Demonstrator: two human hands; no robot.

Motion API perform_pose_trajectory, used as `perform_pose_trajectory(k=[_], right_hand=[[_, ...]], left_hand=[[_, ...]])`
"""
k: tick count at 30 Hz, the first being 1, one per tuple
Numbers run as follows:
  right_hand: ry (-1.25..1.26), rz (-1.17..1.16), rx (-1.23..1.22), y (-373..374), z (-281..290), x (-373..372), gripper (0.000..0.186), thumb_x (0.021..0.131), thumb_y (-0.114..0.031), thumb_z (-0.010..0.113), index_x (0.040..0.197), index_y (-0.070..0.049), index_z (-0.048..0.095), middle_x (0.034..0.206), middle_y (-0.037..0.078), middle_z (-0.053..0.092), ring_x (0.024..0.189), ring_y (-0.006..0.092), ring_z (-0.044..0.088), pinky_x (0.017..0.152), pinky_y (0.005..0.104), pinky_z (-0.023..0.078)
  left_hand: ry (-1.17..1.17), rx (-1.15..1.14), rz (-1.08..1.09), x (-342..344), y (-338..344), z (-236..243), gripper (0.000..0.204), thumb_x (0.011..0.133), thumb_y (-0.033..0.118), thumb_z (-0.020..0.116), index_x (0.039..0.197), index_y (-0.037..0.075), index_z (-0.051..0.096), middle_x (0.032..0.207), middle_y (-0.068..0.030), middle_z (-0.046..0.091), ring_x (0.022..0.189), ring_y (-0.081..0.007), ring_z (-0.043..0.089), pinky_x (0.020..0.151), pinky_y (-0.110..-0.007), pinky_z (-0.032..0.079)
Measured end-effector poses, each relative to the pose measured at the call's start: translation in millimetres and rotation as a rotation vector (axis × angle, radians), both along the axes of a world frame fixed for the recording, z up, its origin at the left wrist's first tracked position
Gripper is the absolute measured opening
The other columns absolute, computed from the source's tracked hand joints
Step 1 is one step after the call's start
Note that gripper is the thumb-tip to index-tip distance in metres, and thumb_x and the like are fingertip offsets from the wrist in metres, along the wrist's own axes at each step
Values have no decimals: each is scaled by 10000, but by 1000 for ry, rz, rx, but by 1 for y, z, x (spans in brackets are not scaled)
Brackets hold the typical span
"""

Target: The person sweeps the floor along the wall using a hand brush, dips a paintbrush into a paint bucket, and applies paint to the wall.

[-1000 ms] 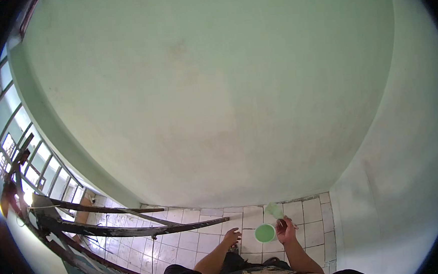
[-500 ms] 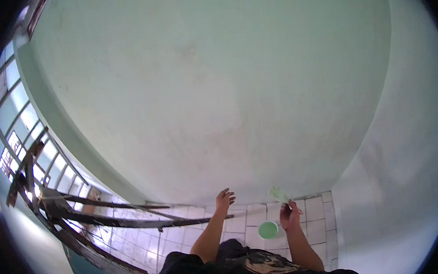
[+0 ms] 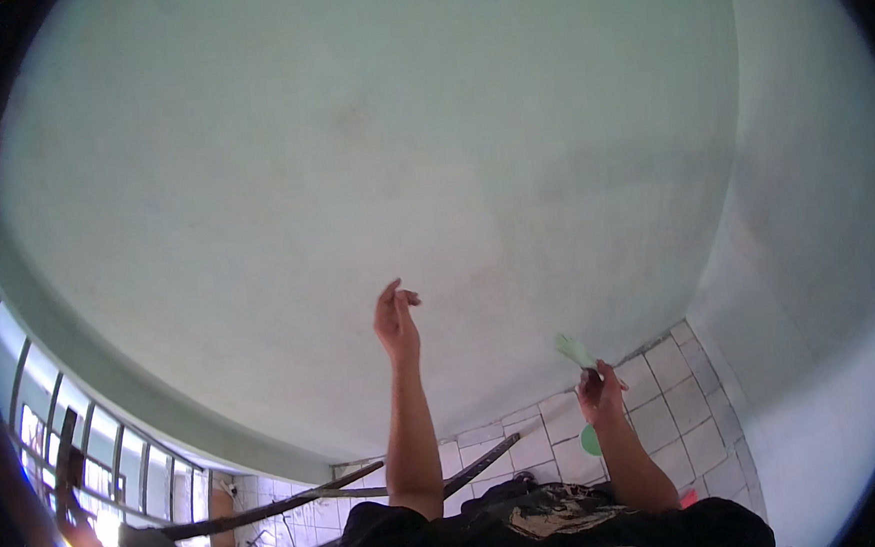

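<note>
My left hand is raised in front of a pale green wall, empty, its fingers loosely bent and apart; whether it touches the wall I cannot tell. My right hand grips the handle of a brush with pale green bristles, held low at the right, near where wall and tiles meet. Behind that forearm a round container of green liquid on the tiled floor is partly hidden.
Dark, worn beams cross the lower left beside a railing with bright openings behind it. A lighter wall rises on the right, meeting the green wall in a corner. A small red item lies low by my right arm.
My left hand has risen from near the floor to in front of the wall. My right hand has lifted the brush up and rightward, away from the container. The view has also shifted.
</note>
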State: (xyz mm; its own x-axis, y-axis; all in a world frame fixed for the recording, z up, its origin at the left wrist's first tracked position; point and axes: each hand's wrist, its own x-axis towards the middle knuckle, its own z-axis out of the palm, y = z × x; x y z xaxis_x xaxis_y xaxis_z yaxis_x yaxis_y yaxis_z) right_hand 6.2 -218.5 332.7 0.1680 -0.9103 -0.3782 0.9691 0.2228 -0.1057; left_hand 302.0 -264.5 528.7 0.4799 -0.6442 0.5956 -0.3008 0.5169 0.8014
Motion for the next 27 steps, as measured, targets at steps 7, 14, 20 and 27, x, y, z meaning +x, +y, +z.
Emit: perform_pose_trajectory(k=[7,14,20,27], right_hand=[[303,-185,-318,-24,63,82,182,856,-100,574,1000,-122,466,860,54,566,770,155,593,593,276,534],[273,-312,-421,-67,126,126,219,857,-74,559,1043,-108,449,891,78,578,745,190,621,661,328,554],[226,-307,-329,-65,86,142,201,855,-81,566,1023,-107,458,902,79,589,760,196,623,661,337,552],[341,-302,-41,-27,12,106,201,841,-119,596,994,-119,466,913,77,597,777,201,625,636,326,536]], left_hand=[[-1139,-397,167,73,-45,86,213,733,-31,612,925,58,645,831,-57,621,776,-223,568,721,-340,454],[-1144,-638,221,96,-113,158,175,702,23,684,766,67,527,846,-75,567,786,-253,538,655,-379,421],[-1549,-421,-376,80,-107,59,321,634,102,745,573,101,430,592,-53,453,560,-241,467,530,-365,364],[-1463,312,-672,106,-50,-149,268,778,237,657,590,109,516,628,-53,544,615,-243,541,589,-374,396]])
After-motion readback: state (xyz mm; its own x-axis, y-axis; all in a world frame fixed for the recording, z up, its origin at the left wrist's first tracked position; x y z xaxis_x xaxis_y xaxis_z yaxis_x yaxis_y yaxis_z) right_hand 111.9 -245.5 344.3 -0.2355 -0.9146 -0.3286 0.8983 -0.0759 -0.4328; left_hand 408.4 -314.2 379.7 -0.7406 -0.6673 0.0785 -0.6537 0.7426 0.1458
